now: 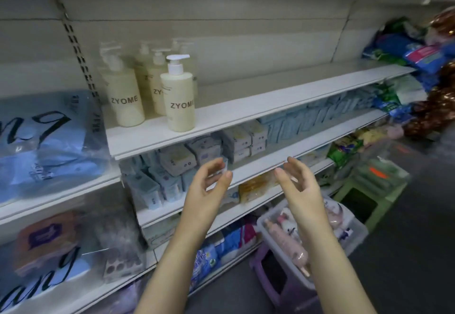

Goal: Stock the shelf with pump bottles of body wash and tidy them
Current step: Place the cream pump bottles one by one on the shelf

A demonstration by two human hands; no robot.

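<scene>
Left hand (205, 185), right hand (299, 183): grip released, empty; cream pump bottles (178, 99) labelled "ZYOME" on shelf (270, 107).

Left hand (205, 188) and right hand (299, 185) raised, palms facing — fingers loosely curled, holding nothing

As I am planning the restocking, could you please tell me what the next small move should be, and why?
Probably lower the right hand into the white bin and take a grip on a pink bottle. Both hands are empty, the left hand too, and the shelf is bare to the right of the cream bottles, so there is room for more stock.
</scene>
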